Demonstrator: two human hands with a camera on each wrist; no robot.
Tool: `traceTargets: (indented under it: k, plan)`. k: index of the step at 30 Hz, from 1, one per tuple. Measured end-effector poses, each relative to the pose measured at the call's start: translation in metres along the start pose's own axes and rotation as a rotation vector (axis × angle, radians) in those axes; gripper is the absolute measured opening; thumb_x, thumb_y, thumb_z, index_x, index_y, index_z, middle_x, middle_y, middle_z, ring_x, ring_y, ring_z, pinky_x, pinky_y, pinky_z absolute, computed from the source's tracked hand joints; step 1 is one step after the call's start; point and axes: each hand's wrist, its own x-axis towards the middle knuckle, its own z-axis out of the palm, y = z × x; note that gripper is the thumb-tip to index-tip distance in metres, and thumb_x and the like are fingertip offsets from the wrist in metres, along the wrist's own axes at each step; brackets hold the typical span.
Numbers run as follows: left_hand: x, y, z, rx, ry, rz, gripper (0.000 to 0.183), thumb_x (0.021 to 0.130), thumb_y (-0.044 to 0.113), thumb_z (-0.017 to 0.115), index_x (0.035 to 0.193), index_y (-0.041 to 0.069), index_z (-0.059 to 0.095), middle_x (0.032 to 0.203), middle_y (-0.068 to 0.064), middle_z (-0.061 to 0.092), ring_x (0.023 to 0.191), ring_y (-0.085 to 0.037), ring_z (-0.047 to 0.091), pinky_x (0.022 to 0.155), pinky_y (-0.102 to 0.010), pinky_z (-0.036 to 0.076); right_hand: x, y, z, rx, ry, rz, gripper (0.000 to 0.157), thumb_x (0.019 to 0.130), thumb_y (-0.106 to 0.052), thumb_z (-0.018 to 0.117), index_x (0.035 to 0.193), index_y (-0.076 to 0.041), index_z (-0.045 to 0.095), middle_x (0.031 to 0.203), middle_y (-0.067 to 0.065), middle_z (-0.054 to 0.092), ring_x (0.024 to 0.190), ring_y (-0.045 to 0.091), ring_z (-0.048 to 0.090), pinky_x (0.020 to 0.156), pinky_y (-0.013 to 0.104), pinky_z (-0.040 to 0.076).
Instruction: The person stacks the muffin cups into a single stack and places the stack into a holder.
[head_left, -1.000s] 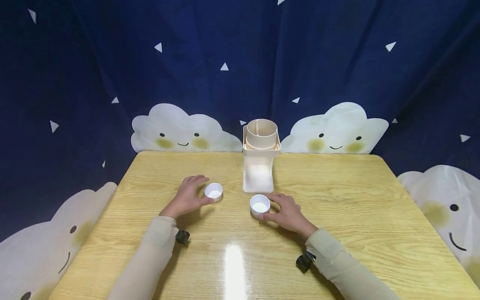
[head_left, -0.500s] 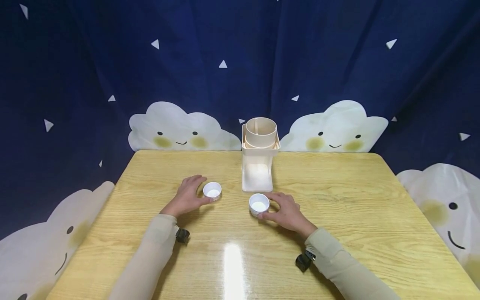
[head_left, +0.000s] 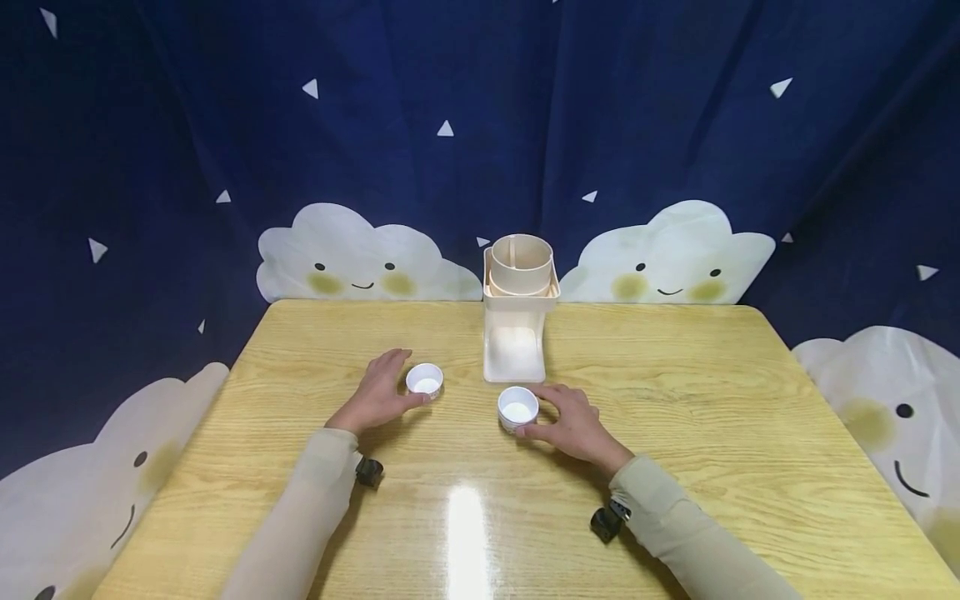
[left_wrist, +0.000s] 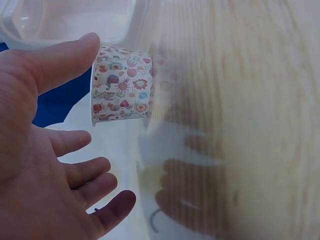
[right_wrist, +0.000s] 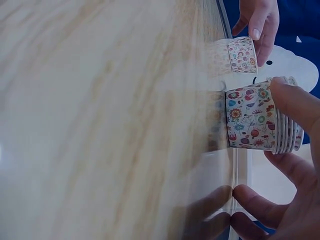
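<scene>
A small white paper cup [head_left: 425,385] with a colourful flower print stands upright on the table. My left hand [head_left: 375,395] is beside it with fingers spread; the thumb lies along the rim, while the other fingers stay apart from the wall [left_wrist: 122,86] in the left wrist view. To the right, a nested stack of several matching paper cups [head_left: 517,410] stands upright. My right hand [head_left: 573,425] pinches that stack at its rims between thumb and index finger; in the right wrist view the layered rims [right_wrist: 285,130] show between them, other fingers reaching toward the tabletop.
Behind the cups stands a cream plastic holder [head_left: 522,302] with a round open cylinder on top and a low base plate [head_left: 515,358] near the right cup stack. The glossy wooden table [head_left: 675,400] ends at a dark blue cloud-printed curtain [head_left: 480,108].
The left wrist has shifted slightly to the right and the left fingers have spread a little from the single cup. Both cups and the right hand keep their places.
</scene>
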Motion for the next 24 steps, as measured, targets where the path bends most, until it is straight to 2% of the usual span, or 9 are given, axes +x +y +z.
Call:
traceTargets:
  k: [3,8,16,24]
  plan:
    - [0.0006,-0.0010,0.0003,-0.008,-0.003,-0.015,0.086,0.084,0.037,0.075,0.151,0.000,0.034,0.160,-0.025,0.027,0.148,-0.047,0.022,0.117,-0.065,0.027,0.0003,0.0007,0.0007,0.003,-0.001,0.003,0.069,0.074,-0.048,0.083,0.136,-0.030,0.060,0.138,0.006,0.060,0.122,0.035,0.046,0.083,0.047,0.035]
    - [0.0028,-0.0033,0.0025,0.003,0.006,0.017,0.077,0.083,0.034,0.077,0.144,0.000,0.045,0.157,-0.026,0.033,0.145,-0.048,0.028,0.115,-0.065,0.031,0.0002,0.0017,0.0024,0.001,0.006,0.004,0.068,0.074,-0.047,0.084,0.135,-0.029,0.060,0.138,0.007,0.060,0.123,0.035,0.047,0.083,0.048,0.035]
    - [0.0023,-0.0035,0.0034,-0.022,0.002,0.011,0.079,0.083,0.033,0.078,0.145,-0.002,0.044,0.157,-0.026,0.032,0.145,-0.047,0.027,0.115,-0.064,0.031,0.0010,0.0022,0.0038,-0.006,-0.001,0.001,0.068,0.074,-0.047,0.084,0.136,-0.030,0.060,0.136,0.007,0.061,0.121,0.034,0.047,0.084,0.049,0.035]
    - [0.0050,-0.0019,0.0024,-0.007,0.016,0.043,0.072,0.082,0.031,0.079,0.139,-0.003,0.050,0.153,-0.029,0.037,0.141,-0.050,0.033,0.113,-0.064,0.034,0.0025,0.0029,0.0008,-0.007,0.003,-0.003,0.069,0.074,-0.048,0.084,0.136,-0.029,0.060,0.137,0.007,0.060,0.123,0.035,0.047,0.083,0.047,0.035]
